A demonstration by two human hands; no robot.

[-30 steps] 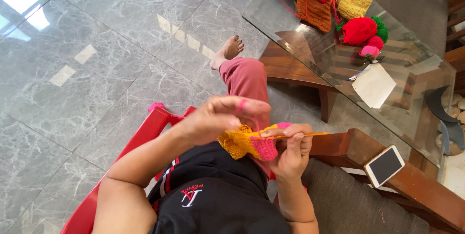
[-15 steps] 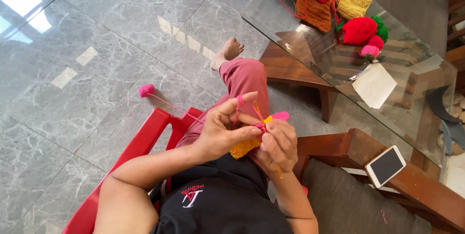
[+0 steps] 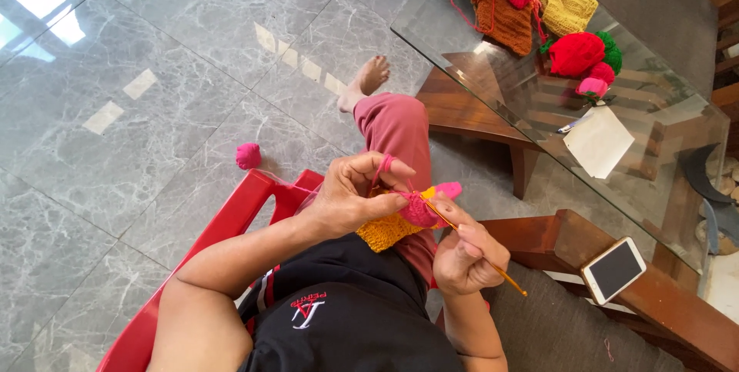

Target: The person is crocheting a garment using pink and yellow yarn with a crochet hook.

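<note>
The left hand [image 3: 356, 196] has its grip closed on the crochet piece [image 3: 400, 218], a pink and orange-yellow knit, pinching it between thumb and fingers. A strand of pink yarn is looped over the raised index finger. The right hand [image 3: 462, 255], just right of the crochet piece, has its grip closed around the crochet hook [image 3: 471, 247], whose tip enters the pink part of the piece. The crochet piece lies over the person's lap, above the red plastic chair [image 3: 223, 233]. A pink yarn ball [image 3: 248, 156] rests on the grey marble floor [image 3: 138, 95], left of the crochet piece and beyond the chair. A smartphone [image 3: 613, 269] lies on a wooden armrest, right of the crochet piece. Farther away, the glass bench [image 3: 662, 141] carries knitted items and a sheet of paper [image 3: 599, 141].
</note>
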